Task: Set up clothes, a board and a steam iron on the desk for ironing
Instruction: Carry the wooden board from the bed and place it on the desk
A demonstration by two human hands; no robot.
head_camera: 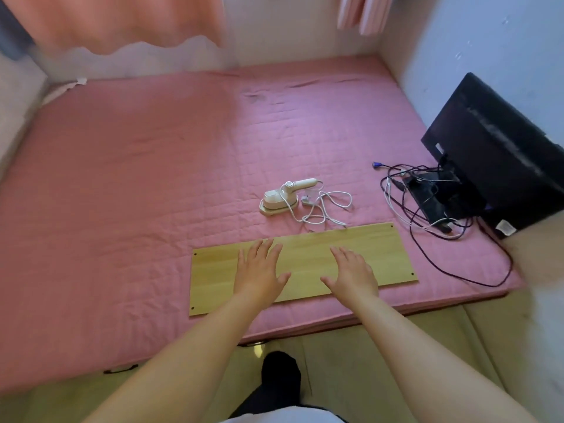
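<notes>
Both hands lie flat on the board (305, 267), fingers straight and slightly spread, holding nothing: the left hand (259, 273) presses the middle-left part of the board and the right hand (354, 274) the middle-right part, thumbs turned toward each other with a bare strip of wood between them. Bare forearms reach in from the bottom of the view. The board is a long, light wood-grain panel with small dark holes near its corners; it lies flat on a pink quilted mattress (152, 184), close to the near edge and slightly skewed to it. Just beyond the board sits the steam iron (282, 198), a small white handheld model resting on its soleplate with its handle pointing right; its white cord (326, 209) lies in loose loops beside it, and the nearest loop comes close to the board's far edge. To the right, a black monitor (494, 148) leans against the wall with a tangle of dark and white cables (427, 209) spilling over the mattress. A peach curtain (122, 22) hangs at the far left.
</notes>
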